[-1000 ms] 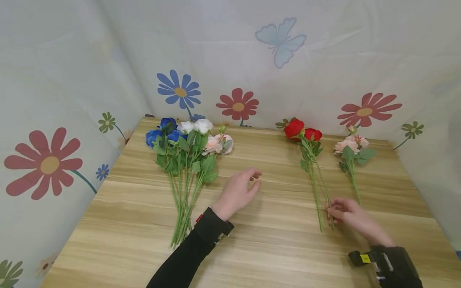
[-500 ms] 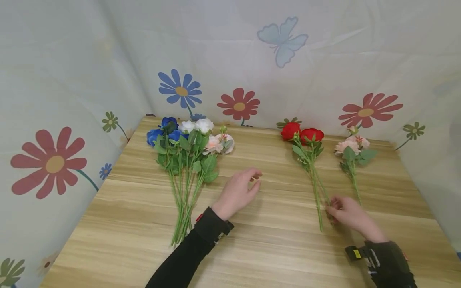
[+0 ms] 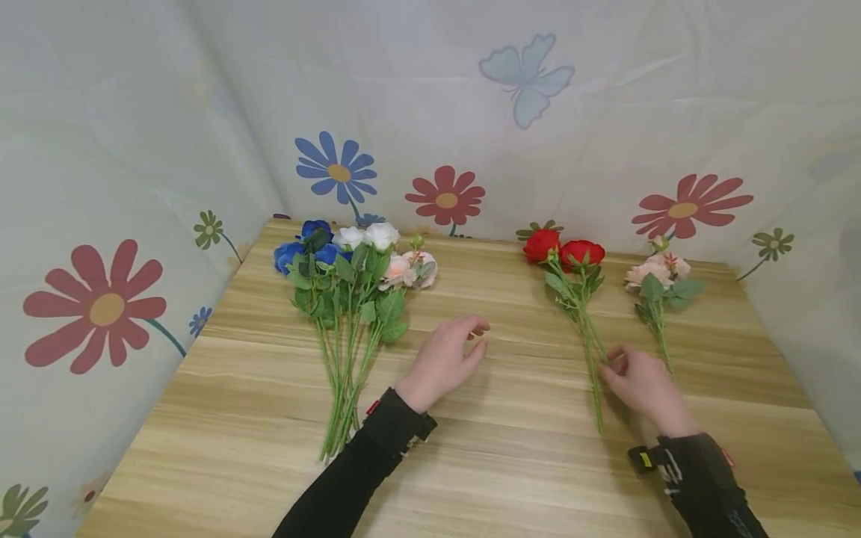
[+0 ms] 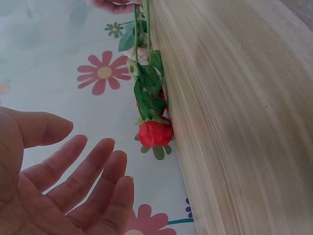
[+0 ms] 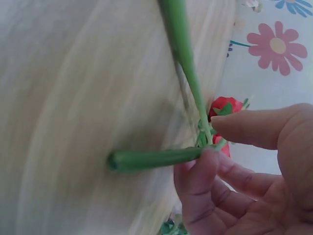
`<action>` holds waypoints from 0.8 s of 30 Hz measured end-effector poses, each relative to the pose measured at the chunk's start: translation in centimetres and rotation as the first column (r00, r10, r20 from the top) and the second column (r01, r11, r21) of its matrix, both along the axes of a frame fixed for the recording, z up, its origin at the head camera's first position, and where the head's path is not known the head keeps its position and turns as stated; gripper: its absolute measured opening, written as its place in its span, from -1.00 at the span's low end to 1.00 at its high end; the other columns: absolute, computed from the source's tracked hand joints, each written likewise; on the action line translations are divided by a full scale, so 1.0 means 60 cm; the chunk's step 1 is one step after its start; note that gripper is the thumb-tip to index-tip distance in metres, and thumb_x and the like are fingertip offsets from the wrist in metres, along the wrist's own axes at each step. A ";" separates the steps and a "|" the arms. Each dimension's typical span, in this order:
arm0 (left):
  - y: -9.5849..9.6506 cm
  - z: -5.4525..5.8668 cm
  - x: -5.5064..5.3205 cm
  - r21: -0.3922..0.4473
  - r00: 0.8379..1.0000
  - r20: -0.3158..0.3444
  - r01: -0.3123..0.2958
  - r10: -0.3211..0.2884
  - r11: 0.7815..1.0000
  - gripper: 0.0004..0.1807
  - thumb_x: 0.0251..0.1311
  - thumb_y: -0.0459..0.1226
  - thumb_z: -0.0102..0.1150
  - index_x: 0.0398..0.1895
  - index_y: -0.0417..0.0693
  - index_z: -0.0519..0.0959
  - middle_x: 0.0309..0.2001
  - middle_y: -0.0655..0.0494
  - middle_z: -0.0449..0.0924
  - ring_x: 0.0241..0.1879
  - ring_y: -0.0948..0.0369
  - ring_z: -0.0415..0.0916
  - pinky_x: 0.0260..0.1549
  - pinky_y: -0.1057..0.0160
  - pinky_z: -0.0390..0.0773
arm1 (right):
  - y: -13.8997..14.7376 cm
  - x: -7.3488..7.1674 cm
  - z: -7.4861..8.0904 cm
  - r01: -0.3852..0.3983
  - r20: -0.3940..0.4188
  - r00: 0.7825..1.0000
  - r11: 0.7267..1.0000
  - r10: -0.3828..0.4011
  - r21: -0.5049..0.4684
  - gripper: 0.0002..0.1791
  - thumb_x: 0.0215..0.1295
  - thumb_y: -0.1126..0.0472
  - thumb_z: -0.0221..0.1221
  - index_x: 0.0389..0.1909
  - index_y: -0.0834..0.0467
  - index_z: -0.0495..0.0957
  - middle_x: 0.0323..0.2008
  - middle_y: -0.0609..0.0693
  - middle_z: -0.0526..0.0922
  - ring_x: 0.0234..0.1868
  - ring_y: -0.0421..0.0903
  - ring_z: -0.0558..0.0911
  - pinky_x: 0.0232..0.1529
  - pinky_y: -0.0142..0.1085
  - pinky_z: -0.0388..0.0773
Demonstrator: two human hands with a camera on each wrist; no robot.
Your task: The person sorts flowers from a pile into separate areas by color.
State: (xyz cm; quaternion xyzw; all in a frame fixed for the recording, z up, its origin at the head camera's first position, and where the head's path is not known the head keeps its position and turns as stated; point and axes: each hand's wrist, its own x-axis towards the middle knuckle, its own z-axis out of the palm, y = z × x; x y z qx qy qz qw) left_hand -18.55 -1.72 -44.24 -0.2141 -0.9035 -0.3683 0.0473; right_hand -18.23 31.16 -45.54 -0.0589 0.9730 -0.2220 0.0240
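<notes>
- On the right half of the wooden table (image 3: pixel 498 463), two red roses (image 3: pixel 582 255) lie, heads near the back edge, left of a pale pink flower (image 3: pixel 652 275).
- I worry that the held green stem (image 5: pixel 151 159) slips, because the thumb (image 5: pixel 249 128) stands apart from the other fingers.
- It may also drag the neighbour stem (image 5: pixel 182 44), as both cross closely; a quick pull could tangle the leaves (image 3: pixel 555 283).
- Right hand (image 3: pixel 642 385): low, fingers curled around this stem; which rose it carries, I cannot tell.
- Left hand (image 3: pixel 440 362): hovers beside the mixed bunch (image 3: pixel 346 267), fingers slightly apart, holding nothing.
</notes>
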 end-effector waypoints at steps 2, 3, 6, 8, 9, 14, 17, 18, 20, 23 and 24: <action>-0.001 0.000 0.000 -0.001 1.000 0.002 0.002 -0.002 1.000 -0.71 0.42 -0.27 0.12 0.14 -0.12 0.60 0.07 0.02 0.71 0.03 0.12 0.66 -0.01 0.16 0.65 | -0.004 -0.002 -0.003 -0.004 -0.011 1.000 1.000 0.004 -0.014 -0.69 0.32 0.24 0.23 -0.13 0.44 0.54 -0.44 0.17 0.69 -0.46 -0.08 0.60 -0.44 -0.23 0.47; -0.001 0.000 0.000 -0.005 1.000 0.004 0.001 -0.001 1.000 -0.71 0.43 -0.26 0.12 0.14 -0.11 0.60 0.07 0.03 0.70 0.03 0.13 0.66 -0.01 0.16 0.65 | -0.006 -0.004 -0.004 -0.009 -0.016 1.000 1.000 0.009 -0.023 -0.71 0.32 0.26 0.23 -0.14 0.44 0.55 -0.44 0.18 0.69 -0.46 -0.07 0.61 -0.43 -0.23 0.48; -0.002 -0.001 0.000 -0.007 1.000 0.004 -0.002 0.002 1.000 -0.71 0.43 -0.26 0.12 0.14 -0.10 0.60 0.08 0.03 0.70 0.04 0.14 0.65 0.00 0.17 0.64 | -0.011 -0.005 -0.007 -0.021 -0.019 1.000 0.998 0.020 -0.055 -0.76 0.32 0.30 0.23 -0.16 0.44 0.56 -0.41 0.21 0.70 -0.44 -0.07 0.61 -0.41 -0.24 0.49; -0.003 -0.002 -0.001 -0.006 1.000 0.007 -0.003 0.003 1.000 -0.71 0.43 -0.26 0.12 0.14 -0.09 0.60 0.08 0.03 0.70 0.04 0.14 0.65 0.00 0.17 0.64 | -0.013 -0.004 -0.008 -0.022 -0.015 1.000 0.997 0.021 -0.076 -0.78 0.33 0.32 0.22 -0.17 0.44 0.55 -0.39 0.21 0.70 -0.42 -0.08 0.61 -0.41 -0.27 0.48; -0.003 -0.003 -0.001 -0.006 1.000 0.005 -0.003 0.003 1.000 -0.71 0.43 -0.25 0.12 0.14 -0.09 0.60 0.08 0.03 0.70 0.04 0.14 0.65 0.00 0.17 0.64 | -0.014 -0.004 -0.009 -0.016 -0.008 1.000 0.996 0.015 -0.091 -0.79 0.33 0.32 0.21 -0.16 0.43 0.55 -0.38 0.21 0.70 -0.41 -0.09 0.60 -0.42 -0.29 0.47; -0.004 -0.003 -0.002 -0.002 1.000 0.001 0.005 -0.005 1.000 -0.71 0.44 -0.26 0.11 0.14 -0.12 0.59 0.08 0.01 0.70 0.04 0.12 0.65 0.00 0.15 0.64 | -0.017 -0.001 -0.010 0.009 0.068 0.998 0.982 0.004 -0.189 -0.76 0.39 0.34 0.15 -0.08 0.46 0.51 -0.36 0.22 0.68 -0.45 -0.15 0.62 -0.50 -0.37 0.52; -0.004 -0.003 -0.002 -0.001 1.000 -0.004 0.006 -0.006 1.000 -0.71 0.43 -0.26 0.11 0.14 -0.11 0.60 0.07 0.02 0.71 0.04 0.12 0.65 0.00 0.15 0.64 | -0.018 -0.001 -0.008 0.009 0.118 0.993 0.982 0.013 -0.191 -0.74 0.41 0.34 0.13 -0.06 0.50 0.48 -0.38 0.21 0.68 -0.49 -0.17 0.64 -0.51 -0.39 0.53; -0.004 -0.003 -0.002 -0.002 1.000 -0.005 0.006 -0.006 1.000 -0.71 0.43 -0.26 0.12 0.14 -0.11 0.60 0.07 0.02 0.71 0.04 0.13 0.65 0.00 0.15 0.64 | -0.019 -0.002 -0.007 0.005 0.131 0.991 0.984 0.018 -0.178 -0.73 0.41 0.33 0.12 -0.06 0.51 0.48 -0.38 0.21 0.68 -0.50 -0.17 0.63 -0.51 -0.39 0.52; -0.004 -0.003 -0.002 -0.005 1.000 -0.008 0.006 -0.006 1.000 -0.72 0.43 -0.26 0.12 0.13 -0.10 0.60 0.07 0.02 0.71 0.04 0.13 0.65 -0.01 0.16 0.64 | -0.020 -0.003 -0.005 0.001 0.155 0.988 0.989 0.022 -0.151 -0.71 0.42 0.32 0.12 -0.05 0.52 0.47 -0.39 0.21 0.69 -0.52 -0.18 0.63 -0.50 -0.38 0.49; -0.005 -0.004 -0.003 -0.006 1.000 -0.008 0.007 -0.007 1.000 -0.72 0.43 -0.26 0.12 0.13 -0.11 0.60 0.07 0.02 0.71 0.04 0.13 0.65 -0.01 0.17 0.64 | -0.025 -0.005 -0.002 0.014 0.187 0.982 0.992 0.010 -0.129 -0.68 0.42 0.31 0.10 -0.02 0.53 0.46 -0.36 0.25 0.69 -0.53 -0.17 0.65 -0.47 -0.34 0.51; -0.005 -0.004 -0.003 -0.006 1.000 -0.008 0.007 -0.007 1.000 -0.72 0.43 -0.26 0.12 0.13 -0.10 0.60 0.07 0.03 0.71 0.04 0.13 0.65 -0.01 0.16 0.64 | -0.026 -0.006 -0.002 0.019 0.192 0.981 0.992 0.005 -0.124 -0.68 0.42 0.31 0.09 -0.01 0.53 0.45 -0.34 0.26 0.69 -0.54 -0.16 0.66 -0.46 -0.33 0.53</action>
